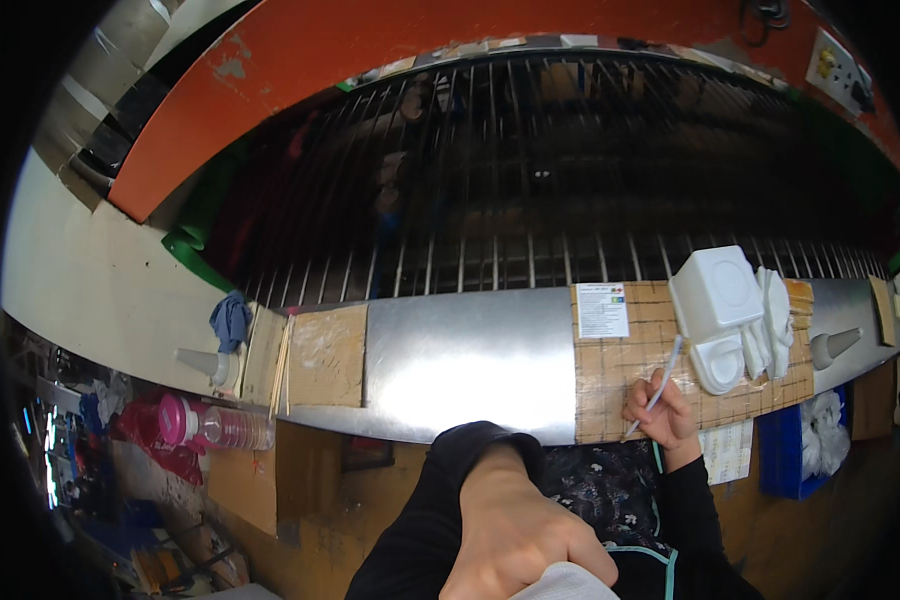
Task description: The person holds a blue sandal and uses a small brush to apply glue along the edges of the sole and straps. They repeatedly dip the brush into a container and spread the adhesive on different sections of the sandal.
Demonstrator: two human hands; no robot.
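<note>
Close to the camera at the lower edge, my left hand (530,540) is closed around a pale grey-white thing (567,584). Most of that thing is cut off by the frame, so its kind cannot be told. Over the right part of the bench, my right hand (667,408) pinches a thin white stick (664,382), held slanted with its upper end toward the white plastic tub. That tub (715,290) stands on a taped brown cardboard mat (610,380), just beyond the right hand. A smaller white moulded piece (718,365) and crumpled white cloth (770,325) lie against it.
A shiny metal bench (460,360) runs across, with a dark barred rack (490,190) behind it under an orange beam (370,50). At left are thin wooden sticks (282,365), a cardboard piece (330,355) and a pink-lidded bottle (220,425). A blue bin (785,465) stands at right.
</note>
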